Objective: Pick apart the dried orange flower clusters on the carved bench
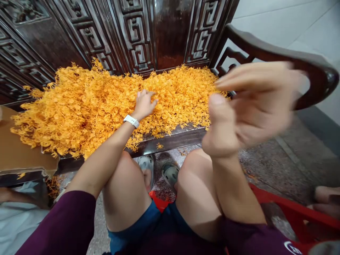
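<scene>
A large heap of orange-yellow, spidery flower-like pieces is spread along the seat of a dark carved wooden bench. My left hand, with a white watch band on the wrist, reaches into the middle of this heap. Its thumb and fingers are apart, and I see nothing held in them. Raised to the right of the heap, close to the camera, is my right hand, blurred by motion. A gap shows between its thumb and its curved fingers, with nothing visible there.
Left of the heap lies an open cardboard box, with another person's arm below it. The bench's curved armrest rises at right. A red plastic chair is at lower right. One loose orange piece lies at the seat's front edge.
</scene>
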### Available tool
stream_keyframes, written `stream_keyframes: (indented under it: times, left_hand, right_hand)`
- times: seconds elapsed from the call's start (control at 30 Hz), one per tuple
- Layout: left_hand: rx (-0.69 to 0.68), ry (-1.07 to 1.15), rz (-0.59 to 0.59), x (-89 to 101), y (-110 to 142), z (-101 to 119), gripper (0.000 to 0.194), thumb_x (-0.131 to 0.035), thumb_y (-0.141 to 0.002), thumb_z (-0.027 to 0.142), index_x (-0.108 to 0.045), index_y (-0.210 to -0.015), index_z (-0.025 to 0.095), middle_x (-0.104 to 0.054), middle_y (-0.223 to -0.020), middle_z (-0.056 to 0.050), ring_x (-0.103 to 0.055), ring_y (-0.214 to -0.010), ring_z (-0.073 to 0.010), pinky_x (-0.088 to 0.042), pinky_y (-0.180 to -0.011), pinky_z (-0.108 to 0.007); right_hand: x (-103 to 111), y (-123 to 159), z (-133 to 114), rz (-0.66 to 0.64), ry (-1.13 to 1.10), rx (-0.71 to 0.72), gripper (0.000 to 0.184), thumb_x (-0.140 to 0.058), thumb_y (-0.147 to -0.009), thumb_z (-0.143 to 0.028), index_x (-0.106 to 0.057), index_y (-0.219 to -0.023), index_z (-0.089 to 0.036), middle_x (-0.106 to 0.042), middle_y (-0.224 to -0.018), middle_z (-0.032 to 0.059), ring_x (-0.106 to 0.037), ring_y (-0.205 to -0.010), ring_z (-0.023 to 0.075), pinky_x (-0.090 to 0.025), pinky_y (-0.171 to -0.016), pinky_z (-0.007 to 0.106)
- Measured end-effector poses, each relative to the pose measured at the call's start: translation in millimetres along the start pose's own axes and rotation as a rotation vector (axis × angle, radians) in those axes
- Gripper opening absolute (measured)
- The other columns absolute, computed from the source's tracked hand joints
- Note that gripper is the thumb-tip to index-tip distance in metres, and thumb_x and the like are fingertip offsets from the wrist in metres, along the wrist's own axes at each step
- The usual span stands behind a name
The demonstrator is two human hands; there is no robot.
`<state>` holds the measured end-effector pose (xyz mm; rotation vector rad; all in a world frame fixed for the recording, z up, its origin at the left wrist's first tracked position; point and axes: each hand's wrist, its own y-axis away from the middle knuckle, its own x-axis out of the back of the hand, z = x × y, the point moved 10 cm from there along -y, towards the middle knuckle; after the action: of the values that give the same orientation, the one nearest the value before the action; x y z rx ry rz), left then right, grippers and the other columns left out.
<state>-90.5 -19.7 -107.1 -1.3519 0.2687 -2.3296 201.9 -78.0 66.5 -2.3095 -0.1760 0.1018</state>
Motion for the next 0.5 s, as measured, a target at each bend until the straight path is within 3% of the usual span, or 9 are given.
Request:
stream_keyframes:
  times: [0.03, 0.07, 0.13, 0.23, 0.33, 0.4, 0.5]
  left_hand:
    - [0.007, -0.032, -0.022, -4.3, 1, 0, 0.034, -0.069, -0.095, 0.033, -0.077, -0.123, 0.017, -0.065, -0.117, -0.019, -0.056, -0.123, -0.042, -0.042, -0.112, -0.064]
    - [0.014, -0.048, -0.032, -7.1, 2, 0, 0.032, -0.07, -0.094, 0.033, -0.078, -0.12, 0.017, -0.065, -0.116, -0.02, -0.055, -0.123, -0.0432, -0.041, -0.111, -0.065]
    - [0.022, -0.034, -0.019, -8.5, 1, 1, 0.024, -0.07, -0.094, 0.032, -0.08, -0.111, 0.018, -0.065, -0.112, -0.019, -0.054, -0.121, -0.0433, -0.041, -0.109, -0.066]
    - [0.037, 0.093, 0.074, -0.4, -6, -3, 0.01, -0.071, -0.094, 0.028, -0.077, -0.099, 0.022, -0.067, -0.106, -0.015, -0.055, -0.115, -0.0378, -0.04, -0.109, -0.063]
    - [0.066, 0.314, 0.22, 15.2, -10, -15, 0.005, -0.072, -0.093, 0.024, -0.068, -0.091, 0.024, -0.068, -0.101, -0.011, -0.057, -0.104, -0.0295, -0.042, -0.108, -0.054]
    - [0.079, 0.449, 0.268, 22.3, -12, -22, 0.014, -0.073, -0.094, 0.028, -0.062, -0.088, 0.025, -0.065, -0.093, -0.007, -0.057, -0.094, -0.0247, -0.046, -0.1, -0.046]
    - [0.073, 0.554, 0.268, 31.7, -15, -21, 0.025, -0.072, -0.097, 0.037, -0.055, -0.085, 0.025, -0.056, -0.083, -0.003, -0.052, -0.079, -0.0195, -0.046, -0.084, -0.038]
  right_hand:
    - [-12, 2, -7, -0.022, 0.074, 0.127, 0.006, -0.068, -0.097, -0.031, -0.071, -0.101, -0.03, -0.069, -0.105, 0.0008, -0.066, -0.111, 0.025, -0.052, -0.108, 0.051]
    - [-26, 2, 0, -0.065, 0.136, 0.158, 0.006, -0.063, -0.098, -0.026, -0.069, -0.097, -0.027, -0.067, -0.096, 0.0016, -0.065, -0.099, 0.0228, -0.054, -0.101, 0.049]
    - [-63, -1, 46, -0.265, 0.222, 0.023, 0.013, -0.053, -0.099, -0.025, -0.066, -0.098, -0.024, -0.065, -0.091, 0.0032, -0.065, -0.091, 0.0217, -0.057, -0.09, 0.045]
    - [-114, 7, 122, -0.575, 0.416, -0.145, 0.022, -0.052, -0.096, -0.027, -0.067, -0.11, -0.019, -0.07, -0.107, 0.0106, -0.066, -0.106, 0.0278, -0.055, -0.1, 0.05]
    - [-151, 30, 183, -0.798, 0.575, -0.325, 0.057, -0.06, -0.092, -0.033, -0.058, -0.142, -0.007, -0.062, -0.143, 0.0251, -0.057, -0.134, 0.0418, -0.046, -0.115, 0.059]
    - [-163, 45, 213, -0.827, 0.582, -0.505, 0.082, -0.06, -0.094, -0.04, -0.036, -0.163, -0.003, -0.046, -0.163, 0.0292, -0.045, -0.15, 0.0473, -0.039, -0.122, 0.062]
    - [-178, 53, 232, -0.774, 0.57, -0.591, 0.09, -0.053, -0.101, -0.047, -0.017, -0.173, -0.007, -0.036, -0.171, 0.0268, -0.036, -0.157, 0.0486, -0.036, -0.124, 0.064]
